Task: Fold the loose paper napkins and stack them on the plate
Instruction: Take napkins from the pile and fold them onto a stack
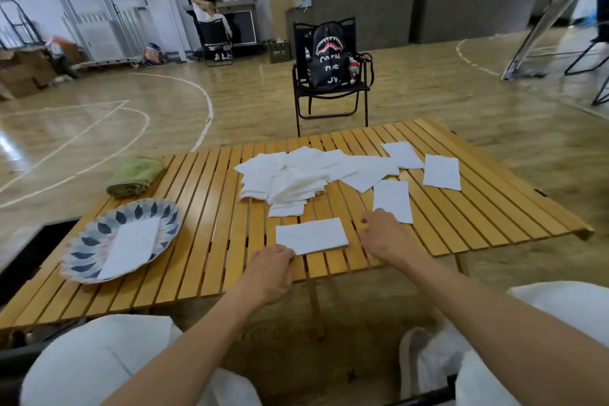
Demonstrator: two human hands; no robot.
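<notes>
A folded white napkin (311, 236) lies flat on the slatted wooden table (204, 257) in front of me. My left hand (273, 269) has its curled fingers at the napkin's near-left corner and seems to pinch it. My right hand (384, 234) rests with loosely bent fingers just off the napkin's right edge, over the near end of another flat napkin (392, 198). To the left stands the patterned plate (82, 241) with one folded napkin (131, 247) on it. A loose pile of napkins (290, 178) lies mid-table.
Two more flat napkins (402, 155) (441, 171) lie at the far right of the table. A rolled green cloth (135, 176) sits behind the plate. Beyond the table stands a black folding chair (329, 102) with a black backpack (329, 56).
</notes>
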